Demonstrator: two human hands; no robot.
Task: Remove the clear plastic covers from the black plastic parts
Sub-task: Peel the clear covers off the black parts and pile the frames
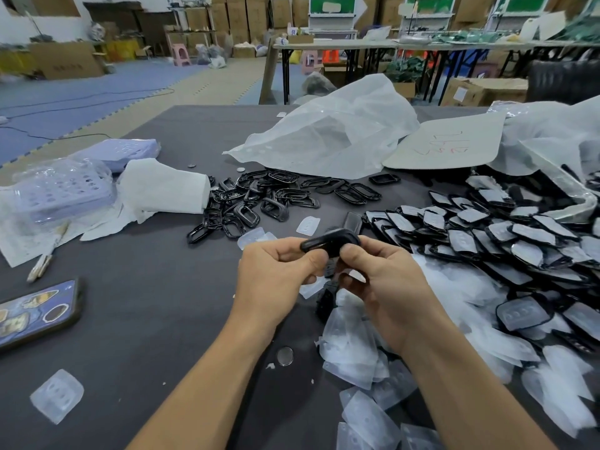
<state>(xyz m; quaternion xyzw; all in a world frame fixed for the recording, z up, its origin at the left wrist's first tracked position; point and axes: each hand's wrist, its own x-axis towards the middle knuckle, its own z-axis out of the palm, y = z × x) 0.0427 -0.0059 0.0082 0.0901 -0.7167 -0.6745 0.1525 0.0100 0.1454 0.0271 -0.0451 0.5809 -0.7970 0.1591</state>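
Above the grey table [156,319], both my hands hold one black plastic part [328,243]. My left hand [276,271] pinches its left end between thumb and fingers. My right hand [386,280] grips its right end, thumb on top. Whether a clear cover is on this part I cannot tell. A heap of black parts with clear covers [506,241] lies to the right. Bare black frames [259,199] are piled behind my hands. Loose clear covers [363,362] lie under and in front of my right forearm.
A phone [35,313] lies at the left edge, with a lone clear cover [56,399] nearer me. White tissue [162,190] and a lilac tray in plastic wrap [61,190] sit at the back left. Large plastic bags [331,138] and a cardboard sheet [448,141] lie behind.
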